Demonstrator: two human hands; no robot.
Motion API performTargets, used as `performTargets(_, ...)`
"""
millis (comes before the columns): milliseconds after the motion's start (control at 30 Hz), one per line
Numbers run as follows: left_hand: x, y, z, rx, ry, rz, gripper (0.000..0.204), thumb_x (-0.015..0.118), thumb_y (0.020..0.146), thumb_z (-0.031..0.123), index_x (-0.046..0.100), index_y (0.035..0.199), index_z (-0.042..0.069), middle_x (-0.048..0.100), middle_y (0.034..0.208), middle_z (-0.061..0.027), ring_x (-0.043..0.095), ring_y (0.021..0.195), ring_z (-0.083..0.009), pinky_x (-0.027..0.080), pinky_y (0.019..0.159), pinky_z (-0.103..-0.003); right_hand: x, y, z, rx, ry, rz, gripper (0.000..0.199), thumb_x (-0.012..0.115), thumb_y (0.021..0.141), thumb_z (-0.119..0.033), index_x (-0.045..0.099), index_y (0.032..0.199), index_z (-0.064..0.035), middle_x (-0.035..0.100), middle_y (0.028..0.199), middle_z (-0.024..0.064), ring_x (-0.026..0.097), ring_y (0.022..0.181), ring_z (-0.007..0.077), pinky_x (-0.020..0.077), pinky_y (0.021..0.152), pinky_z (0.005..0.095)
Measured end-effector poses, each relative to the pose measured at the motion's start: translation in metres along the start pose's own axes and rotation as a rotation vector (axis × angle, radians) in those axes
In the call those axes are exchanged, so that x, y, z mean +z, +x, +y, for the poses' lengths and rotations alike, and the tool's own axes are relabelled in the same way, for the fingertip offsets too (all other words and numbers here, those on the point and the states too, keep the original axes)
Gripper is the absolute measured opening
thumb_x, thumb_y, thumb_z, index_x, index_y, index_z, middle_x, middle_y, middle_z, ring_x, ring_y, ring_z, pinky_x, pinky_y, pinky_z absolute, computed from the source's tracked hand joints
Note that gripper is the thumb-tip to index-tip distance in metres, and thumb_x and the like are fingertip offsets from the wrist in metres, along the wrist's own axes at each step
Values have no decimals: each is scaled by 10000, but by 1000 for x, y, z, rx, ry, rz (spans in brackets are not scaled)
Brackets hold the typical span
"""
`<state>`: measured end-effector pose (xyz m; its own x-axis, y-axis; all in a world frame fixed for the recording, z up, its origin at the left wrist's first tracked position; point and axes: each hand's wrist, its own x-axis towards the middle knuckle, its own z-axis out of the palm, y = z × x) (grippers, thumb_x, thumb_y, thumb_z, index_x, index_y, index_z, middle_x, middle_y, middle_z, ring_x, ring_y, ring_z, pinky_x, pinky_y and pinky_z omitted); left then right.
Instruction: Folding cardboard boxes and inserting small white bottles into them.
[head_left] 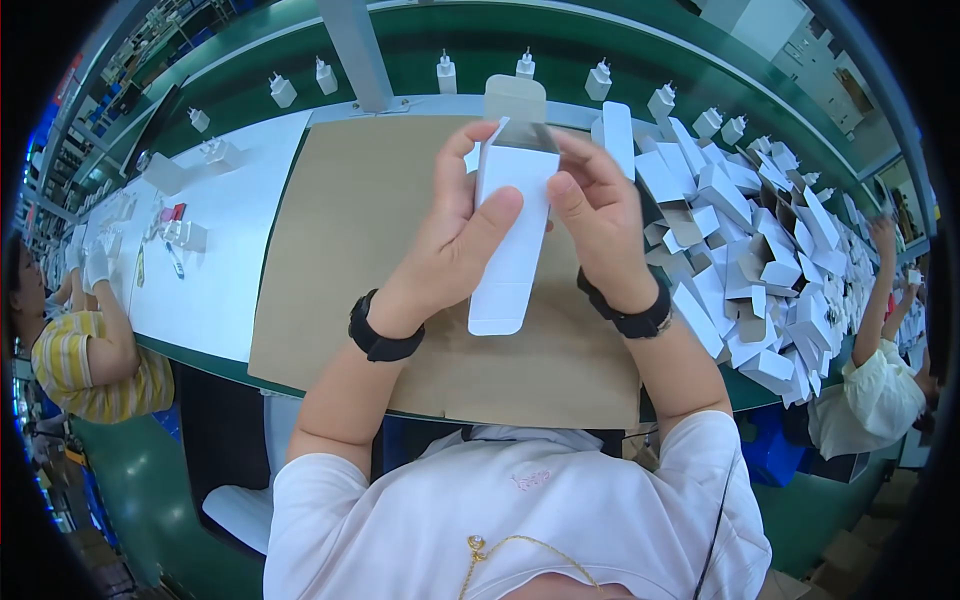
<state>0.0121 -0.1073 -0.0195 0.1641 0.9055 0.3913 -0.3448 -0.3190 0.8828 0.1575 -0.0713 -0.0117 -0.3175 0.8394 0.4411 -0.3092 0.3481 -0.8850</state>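
White box (513, 245), its top flap (515, 97) raised, is held at the upper centre of the frame — left hand (458, 235) wrapped along one side, right hand (607, 222) apparently gripping the other. Beneath lies brown paper (345, 250); right, heaped cartons (725, 195); along the top, white plug adapters (446, 76).

White T-shirt (400, 530), gold necklace (476, 544) and black wristbands (381, 344) are worn.

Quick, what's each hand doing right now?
Left hand: closed on the white box, gripping its left side.
Right hand: holding the same box at its right side, near the open top.
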Motion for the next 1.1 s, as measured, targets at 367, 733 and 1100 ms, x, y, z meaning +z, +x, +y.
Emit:
performTargets(367, -10, -13, -8, -148, -65, -30, 451, 431, 914, 183, 131, 1239, 95, 535, 945, -135, 571, 770, -151, 465, 658, -273, 4, -4, 7, -289, -219, -54, 248, 507, 897, -210, 566, 1035, -13, 614, 1018, 103, 578, 835, 122, 449, 720, 207)
performTargets(733, -17, -11, -14, -101, 287, -172, 571, 502, 875, 233, 107, 1246, 52, 545, 929, -158, 550, 818, -164, 433, 705, -271, -30, 12, -12, 245, -221, -191, 240, 581, 793, -54, 636, 1021, -4, 649, 930, 88, 593, 826, 120, 460, 746, 223)
performTargets(1100, -28, -5, -6, 106, 842, 237, 514, 524, 872, 324, 329, 1212, -8, 558, 943, -191, 540, 896, -244, 432, 763, -310, -57, 7, -54, 6, -520, 178, 202, 619, 793, -67, 641, 983, -2, 642, 924, 70, 600, 773, 118, 469, 688, 222)
